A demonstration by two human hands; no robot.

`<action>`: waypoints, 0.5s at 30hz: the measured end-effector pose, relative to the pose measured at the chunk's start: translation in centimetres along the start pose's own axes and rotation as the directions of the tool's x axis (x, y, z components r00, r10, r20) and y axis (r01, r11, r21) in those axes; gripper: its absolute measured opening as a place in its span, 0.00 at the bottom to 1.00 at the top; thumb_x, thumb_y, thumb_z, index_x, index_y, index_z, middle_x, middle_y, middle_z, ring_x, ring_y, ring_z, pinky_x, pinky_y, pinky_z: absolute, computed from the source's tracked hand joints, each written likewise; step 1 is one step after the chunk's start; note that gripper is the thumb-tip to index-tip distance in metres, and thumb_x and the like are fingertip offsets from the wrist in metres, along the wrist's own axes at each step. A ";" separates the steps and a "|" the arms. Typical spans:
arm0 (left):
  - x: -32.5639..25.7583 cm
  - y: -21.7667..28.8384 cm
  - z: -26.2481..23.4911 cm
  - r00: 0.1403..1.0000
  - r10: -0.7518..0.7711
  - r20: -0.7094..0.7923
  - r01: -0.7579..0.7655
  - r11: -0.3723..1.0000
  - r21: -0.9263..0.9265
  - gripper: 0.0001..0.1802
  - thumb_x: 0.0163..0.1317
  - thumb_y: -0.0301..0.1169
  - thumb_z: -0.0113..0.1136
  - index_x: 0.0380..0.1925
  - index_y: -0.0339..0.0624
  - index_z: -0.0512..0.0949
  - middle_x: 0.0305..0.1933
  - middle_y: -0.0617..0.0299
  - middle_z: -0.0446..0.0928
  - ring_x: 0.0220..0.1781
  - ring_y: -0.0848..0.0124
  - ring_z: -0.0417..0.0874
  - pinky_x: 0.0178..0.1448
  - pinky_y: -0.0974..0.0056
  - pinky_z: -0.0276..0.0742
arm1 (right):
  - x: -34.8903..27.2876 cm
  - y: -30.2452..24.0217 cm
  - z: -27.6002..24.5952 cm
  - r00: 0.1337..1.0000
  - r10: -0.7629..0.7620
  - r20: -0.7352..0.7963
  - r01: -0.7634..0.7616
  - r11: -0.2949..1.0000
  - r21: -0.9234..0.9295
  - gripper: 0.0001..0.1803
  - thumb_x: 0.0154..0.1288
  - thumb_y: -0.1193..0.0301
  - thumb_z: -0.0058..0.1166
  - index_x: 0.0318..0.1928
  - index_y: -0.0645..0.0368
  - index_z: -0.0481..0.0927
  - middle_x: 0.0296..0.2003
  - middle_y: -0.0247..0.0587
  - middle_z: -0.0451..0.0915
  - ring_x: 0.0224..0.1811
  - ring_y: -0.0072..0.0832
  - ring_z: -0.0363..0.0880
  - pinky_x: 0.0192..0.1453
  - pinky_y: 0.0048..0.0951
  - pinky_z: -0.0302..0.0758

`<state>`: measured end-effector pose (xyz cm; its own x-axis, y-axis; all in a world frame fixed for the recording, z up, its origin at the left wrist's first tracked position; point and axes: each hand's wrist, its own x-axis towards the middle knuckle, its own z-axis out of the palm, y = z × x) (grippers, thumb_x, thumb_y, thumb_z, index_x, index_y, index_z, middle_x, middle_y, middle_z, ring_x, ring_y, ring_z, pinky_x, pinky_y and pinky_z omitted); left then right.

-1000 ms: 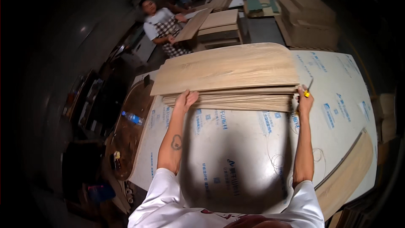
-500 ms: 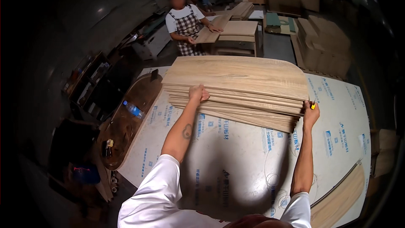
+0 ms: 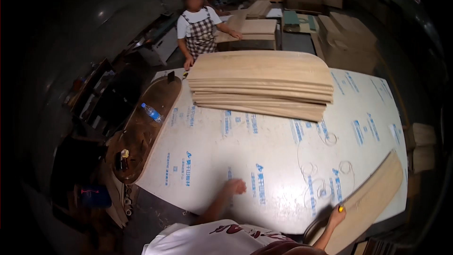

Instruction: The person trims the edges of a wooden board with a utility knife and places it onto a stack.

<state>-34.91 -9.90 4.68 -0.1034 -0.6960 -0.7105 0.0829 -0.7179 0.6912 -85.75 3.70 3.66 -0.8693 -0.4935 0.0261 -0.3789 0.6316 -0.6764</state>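
Head view — left fingers [image 3: 241, 187] over white sheet [image 3: 278, 160], openness unclear, right fingers [image 3: 337, 215] gripping yellow tool [image 3: 340, 208] over curved board [image 3: 375, 203]

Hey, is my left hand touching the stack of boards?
No, the left hand is over the white tabletop, clearly apart from the stack of boards.

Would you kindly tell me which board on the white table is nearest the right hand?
The lone board at lower right, right by the right hand; the others are stacked farther away.
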 end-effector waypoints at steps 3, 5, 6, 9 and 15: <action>-6.9 -9.4 -3.4 0.999 -0.017 -0.049 0.014 0.997 -0.074 0.18 0.68 0.42 0.54 0.40 0.37 0.79 0.35 0.53 0.83 0.35 0.62 0.86 0.39 0.62 0.82 | -7.6 7.1 -6.2 0.964 0.189 -0.184 -0.233 0.938 -0.258 0.18 0.59 0.63 0.63 0.42 0.66 0.78 0.36 0.57 0.82 0.39 0.52 0.81 0.43 0.48 0.77; -9.8 -12.6 -4.0 1.000 -0.023 -0.005 0.022 0.990 -0.137 0.17 0.68 0.42 0.55 0.39 0.37 0.79 0.35 0.53 0.83 0.35 0.62 0.86 0.39 0.62 0.81 | -10.5 8.8 -9.6 0.887 0.393 -0.241 -0.460 0.792 -0.402 0.23 0.59 0.59 0.65 0.50 0.60 0.78 0.41 0.56 0.81 0.45 0.53 0.81 0.46 0.49 0.79; -10.5 -12.9 -3.6 1.000 -0.010 -0.003 0.010 0.995 -0.100 0.17 0.67 0.42 0.55 0.38 0.36 0.79 0.35 0.54 0.83 0.35 0.64 0.86 0.40 0.64 0.81 | -11.9 7.3 -10.9 0.856 0.402 -0.326 -0.503 0.796 -0.337 0.26 0.59 0.57 0.65 0.52 0.59 0.77 0.46 0.57 0.79 0.48 0.52 0.80 0.48 0.51 0.78; -10.5 -12.6 -3.0 0.998 0.058 0.007 -0.058 0.998 -0.010 0.19 0.66 0.43 0.56 0.39 0.35 0.78 0.34 0.53 0.83 0.35 0.65 0.86 0.40 0.65 0.80 | -11.9 11.7 -11.5 0.884 0.395 -0.251 -0.461 0.826 -0.324 0.29 0.56 0.57 0.67 0.54 0.59 0.78 0.49 0.57 0.79 0.50 0.53 0.79 0.50 0.53 0.77; -12.9 -11.2 -3.8 0.981 0.195 -0.004 -0.195 0.980 -0.044 0.18 0.64 0.41 0.56 0.41 0.36 0.77 0.35 0.53 0.82 0.35 0.66 0.84 0.40 0.67 0.79 | -13.4 13.1 -13.3 0.900 0.406 -0.157 -0.424 0.900 -0.103 0.23 0.48 0.65 0.67 0.42 0.68 0.82 0.42 0.58 0.84 0.44 0.50 0.84 0.49 0.45 0.77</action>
<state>-30.75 7.02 5.61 -0.0817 -0.8228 -0.5625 0.1447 -0.5682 0.8101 -83.34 26.58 4.24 -0.9864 -0.0935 -0.1354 -0.0050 0.8394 -0.5434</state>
